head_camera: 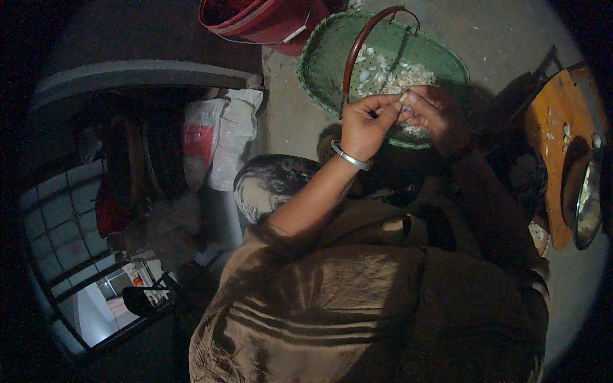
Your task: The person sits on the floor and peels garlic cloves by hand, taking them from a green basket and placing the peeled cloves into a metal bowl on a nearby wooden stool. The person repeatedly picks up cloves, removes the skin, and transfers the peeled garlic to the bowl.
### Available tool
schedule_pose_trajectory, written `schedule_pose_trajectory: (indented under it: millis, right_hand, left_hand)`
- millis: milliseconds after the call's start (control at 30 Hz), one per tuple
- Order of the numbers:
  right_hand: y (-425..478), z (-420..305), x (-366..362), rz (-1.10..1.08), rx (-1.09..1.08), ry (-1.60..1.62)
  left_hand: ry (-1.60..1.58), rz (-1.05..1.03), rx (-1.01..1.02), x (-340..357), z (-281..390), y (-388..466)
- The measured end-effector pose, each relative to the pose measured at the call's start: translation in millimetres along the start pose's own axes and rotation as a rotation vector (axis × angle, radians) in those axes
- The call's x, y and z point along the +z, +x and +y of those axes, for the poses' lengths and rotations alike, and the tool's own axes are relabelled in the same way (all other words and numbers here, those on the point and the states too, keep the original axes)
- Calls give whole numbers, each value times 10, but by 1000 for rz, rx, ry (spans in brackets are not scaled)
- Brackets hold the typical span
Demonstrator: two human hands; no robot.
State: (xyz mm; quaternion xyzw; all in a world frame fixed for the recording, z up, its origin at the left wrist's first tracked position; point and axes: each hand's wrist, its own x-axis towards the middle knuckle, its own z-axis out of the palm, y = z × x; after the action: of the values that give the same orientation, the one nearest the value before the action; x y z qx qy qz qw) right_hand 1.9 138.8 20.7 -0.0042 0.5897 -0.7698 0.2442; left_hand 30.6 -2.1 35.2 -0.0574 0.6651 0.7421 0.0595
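My left hand [366, 122], with a silver bangle at the wrist, meets my right hand [433, 112] fingertip to fingertip. A small pale garlic clove [404, 98] is pinched between the thumbs and fingers of both. My right hand lies mostly in shadow. Beneath them on the floor is a green woven basket [325, 62] with a brown arched handle [355, 52]. White papery garlic skins [414, 76] are heaped in its right half, with looser flakes towards the handle. My hands hide the near part of the heap.
A red bucket [282, 28] stands beyond the basket's left side. To the right, a wooden board or stool top [555, 124] carries scattered bits and a metal bowl [596, 196] with pale pieces. White plastic sacks [234, 139] lie at left. A dark patterned rounded thing [258, 186] is beside my left forearm.
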Motion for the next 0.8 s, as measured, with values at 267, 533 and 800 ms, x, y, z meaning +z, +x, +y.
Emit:
schedule_pose_trajectory:
  millis: [267, 533, 800]
  right_hand:
    - [-43, -42, 68, -19, -8, 40]
    - [-18, 81, 55, -22, -83, -145]
    - [-77, 54, 138, -26, -124, -201]
  left_hand:
    - [170, 65, 64, -1, -29, -22]
    - [332, 113, 113, 34, -51, -47]
    - [503, 170, 311, -65, -147, 14]
